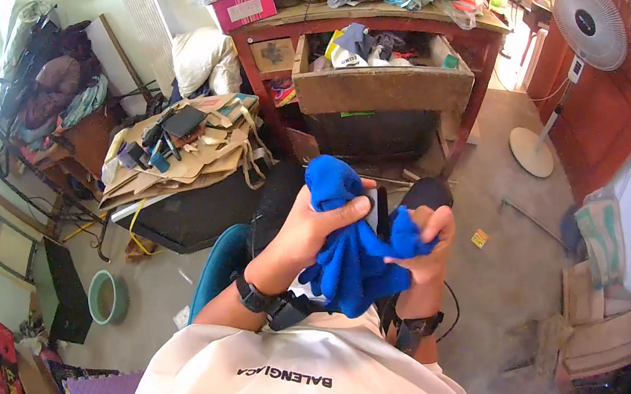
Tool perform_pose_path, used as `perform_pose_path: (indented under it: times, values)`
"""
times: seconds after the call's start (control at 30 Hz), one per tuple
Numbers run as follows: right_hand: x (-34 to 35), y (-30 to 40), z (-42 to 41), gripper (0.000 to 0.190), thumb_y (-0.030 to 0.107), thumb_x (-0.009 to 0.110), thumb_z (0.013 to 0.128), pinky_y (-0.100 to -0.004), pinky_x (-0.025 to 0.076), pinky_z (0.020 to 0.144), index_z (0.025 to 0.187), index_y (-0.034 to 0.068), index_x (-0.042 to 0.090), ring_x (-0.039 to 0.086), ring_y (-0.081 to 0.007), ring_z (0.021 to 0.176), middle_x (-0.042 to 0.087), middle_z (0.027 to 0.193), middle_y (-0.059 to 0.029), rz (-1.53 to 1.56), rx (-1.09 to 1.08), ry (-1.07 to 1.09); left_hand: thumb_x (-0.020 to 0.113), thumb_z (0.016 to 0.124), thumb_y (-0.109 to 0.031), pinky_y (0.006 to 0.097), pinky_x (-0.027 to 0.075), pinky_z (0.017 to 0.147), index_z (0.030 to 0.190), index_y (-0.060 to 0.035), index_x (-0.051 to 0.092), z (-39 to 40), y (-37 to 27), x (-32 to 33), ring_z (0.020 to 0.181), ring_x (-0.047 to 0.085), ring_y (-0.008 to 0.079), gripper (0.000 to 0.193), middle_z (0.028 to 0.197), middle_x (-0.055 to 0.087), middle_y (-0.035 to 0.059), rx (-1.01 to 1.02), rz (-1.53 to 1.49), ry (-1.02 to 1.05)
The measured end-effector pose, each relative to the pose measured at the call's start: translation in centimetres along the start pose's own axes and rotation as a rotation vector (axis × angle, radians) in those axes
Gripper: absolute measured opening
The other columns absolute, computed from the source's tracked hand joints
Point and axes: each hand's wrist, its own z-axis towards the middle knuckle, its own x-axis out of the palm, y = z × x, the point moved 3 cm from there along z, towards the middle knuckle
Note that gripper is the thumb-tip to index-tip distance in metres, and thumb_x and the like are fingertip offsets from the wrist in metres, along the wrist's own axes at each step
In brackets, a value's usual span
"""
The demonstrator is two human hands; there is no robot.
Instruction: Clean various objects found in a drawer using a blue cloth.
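Note:
My left hand [319,220] grips a bunched blue cloth [350,271], its thumb pressed across the upper part. To the right, my right hand [427,241] holds another bunched end of the same cloth between thumb and fingers; this hand is slightly blurred. Loose folds hang between and below both hands, over my lap. Behind the cloth a flat object with a pale face and a dark edge [381,212] partly shows; I cannot tell what it is. Beyond my hands, a wooden drawer [384,84] stands pulled out, with cloths and other items inside.
A cluttered wooden desk [290,18] stands ahead. Left of it, flattened cardboard [190,169] bears a black wallet-like item and small objects. A green basin [107,297] sits on the floor at left. A standing fan [587,23] and a stick [537,223] are at right.

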Motion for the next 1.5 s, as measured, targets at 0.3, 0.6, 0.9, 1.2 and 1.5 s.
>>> perform_pose_path:
  times: [0.3, 0.6, 0.9, 1.2, 1.5]
  values:
    - [-1.2, 1.1, -0.4, 0.049, 0.010, 0.074, 0.068, -0.0321, 0.042, 0.079, 0.107, 0.008, 0.044, 0.051, -0.0190, 0.087, 0.052, 0.094, -0.0084, 0.141, 0.080, -0.324, 0.074, 0.081, -0.025, 0.0435, 0.050, 0.089, 0.116, -0.0091, 0.048, -0.6, -0.2, -0.4, 0.099, 0.062, 0.0302, 0.046, 0.110, 0.060, 0.0161, 0.107, -0.181, 0.135]
    - [-0.6, 4.2, -0.5, 0.046, 0.010, 0.074, 0.067, -0.0304, 0.042, 0.084, 0.106, 0.005, 0.051, 0.054, -0.0186, 0.092, 0.056, 0.099, -0.0079, -0.099, 0.119, -0.379, 0.076, 0.078, -0.018, 0.0460, 0.047, 0.092, 0.111, -0.0110, 0.048, 0.1, 0.4, -0.6, 0.105, 0.060, 0.0320, 0.044, 0.112, 0.059, 0.0158, 0.270, -0.084, 0.123]
    - [2.7, 5.3, 1.6, 0.028, 0.001, 0.067, 0.077, -0.0257, 0.047, 0.078, 0.104, 0.000, 0.058, 0.061, -0.0128, 0.085, 0.065, 0.093, -0.0085, -0.520, 0.367, -0.065, 0.078, 0.072, -0.001, 0.0369, 0.052, 0.084, 0.099, -0.0042, 0.062, -0.1, -0.1, -0.3, 0.098, 0.066, 0.0284, 0.031, 0.105, 0.067, 0.0155, 0.839, 0.515, 0.047]
    - [1.5, 1.9, 1.6, 0.029, -0.007, 0.071, 0.070, -0.0227, 0.042, 0.073, 0.091, 0.005, 0.054, 0.054, -0.0077, 0.079, 0.058, 0.081, -0.0004, -0.273, 0.494, -0.302, 0.069, 0.078, -0.014, 0.0405, 0.054, 0.086, 0.099, -0.0078, 0.063, 1.5, 0.0, -0.3, 0.102, 0.065, 0.0305, 0.023, 0.108, 0.067, 0.0121, 1.056, 0.917, 0.259]
    - [-0.5, 0.4, 0.8, 0.026, 0.003, 0.067, 0.069, -0.0271, 0.044, 0.070, 0.086, 0.010, 0.048, 0.052, -0.0129, 0.075, 0.052, 0.080, -0.0009, 0.246, 0.383, -0.542, 0.073, 0.076, -0.005, 0.0385, 0.053, 0.085, 0.100, -0.0036, 0.063, 4.6, 4.2, -1.8, 0.099, 0.066, 0.0298, 0.026, 0.108, 0.067, 0.0162, 0.939, 0.583, 0.255]
